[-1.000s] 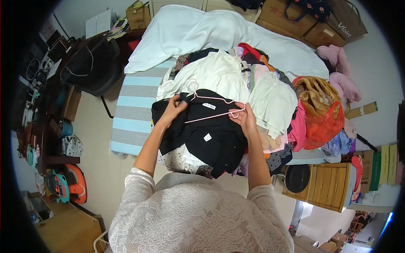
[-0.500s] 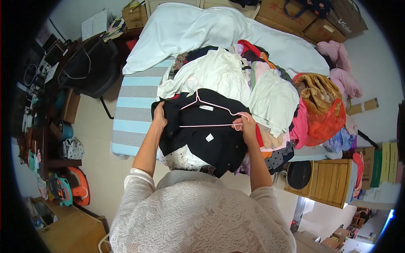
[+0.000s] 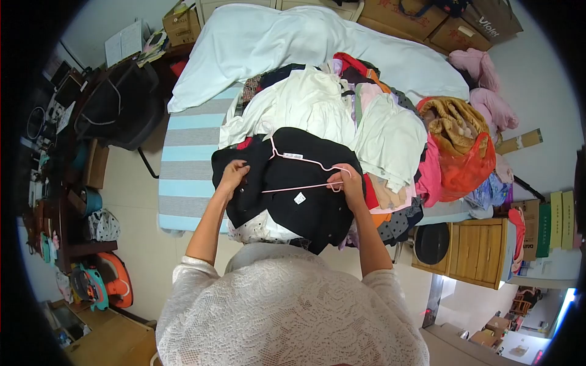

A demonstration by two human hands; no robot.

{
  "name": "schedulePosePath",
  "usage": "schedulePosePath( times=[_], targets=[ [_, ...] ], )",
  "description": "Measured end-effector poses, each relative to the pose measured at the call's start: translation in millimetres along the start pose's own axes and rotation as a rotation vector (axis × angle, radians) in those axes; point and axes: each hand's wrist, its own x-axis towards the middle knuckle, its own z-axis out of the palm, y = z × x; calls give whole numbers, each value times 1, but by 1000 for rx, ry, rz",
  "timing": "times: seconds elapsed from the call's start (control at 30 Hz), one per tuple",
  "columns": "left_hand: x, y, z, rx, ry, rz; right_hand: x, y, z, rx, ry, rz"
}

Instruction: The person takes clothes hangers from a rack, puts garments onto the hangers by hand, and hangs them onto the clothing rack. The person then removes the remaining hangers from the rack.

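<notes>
Black jacket point(image 3: 305, 222) lies at the near edge of the bed point(image 3: 189, 174), atop piled clothes point(image 3: 308, 100). Your left hand point(image 3: 234, 175) pinches its fabric; your right hand point(image 3: 349, 184) grips one end of the pink hanger point(image 3: 299, 188).

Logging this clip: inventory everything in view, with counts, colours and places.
Garment: 1, black, near edge of bed
Hanger: 1, pink, over the garment
Clothes pile: 1, mixed, mid-bed
Bed: 1, blue-grey stripes, centre
Cover: 1, pale, far end
Bag: 1, red, right of pile
Chair: 1, black, left of bed
Cartons: several, brown, far corners
Drawers: 1 unit, wooden-brown, right foreground
Room edges: too small or dark to count
Top: 1, white, bottom centre
Left hand: 1, bare, on garment
Right hand: 1, bare, at hanger's right end
</notes>
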Motion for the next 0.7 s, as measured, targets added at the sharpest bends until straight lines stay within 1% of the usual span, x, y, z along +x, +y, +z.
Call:
schedulePosePath(
  times=[0.03,0.07,0.13,0.17,0.23,0.27,0.3,0.37,0.4,0.47,0.5,0.57,0.6,0.63,0.7],
  targets=[
    [-9,4,7,17,165,77,1,2,1,-4,-9,-14],
    [-10,0,6,19,164,77,2,3,2,-8,-17,-30],
    [-13,-4,7,525,532,542,0,6,4,1,0,-16],
    [-13,-6,7,524,532,543,0,7,4,9,15,-1],
    [-25,10,14,716,333,847,0,7,3,31,-13,0],
    [-26,4,18,798,220,824,-1,7,2,55,-40,2],
    [-34,1,26,940,204,763,-4,5,3,56,-37,5],
    [-38,-1,32,994,135,796,-8,-2,3,36,-202,69],
    [-33,-5,32,993,130,799,-12,-8,2,37,-196,68],
    [-21,-12,31,946,130,628,-22,-20,-3,2,-265,108],
    [-22,-9,33,944,126,629,-21,-19,-10,1,-262,108],
    [-27,-7,34,912,191,757,-18,-15,-27,38,-141,38],
    [-30,-7,36,844,168,750,-17,-14,-34,-29,-96,21],
    [-32,-8,38,845,169,750,-15,-12,-39,-28,-97,21],
    [-36,-10,43,960,185,842,-8,-4,-46,-29,60,3]
  ],
)
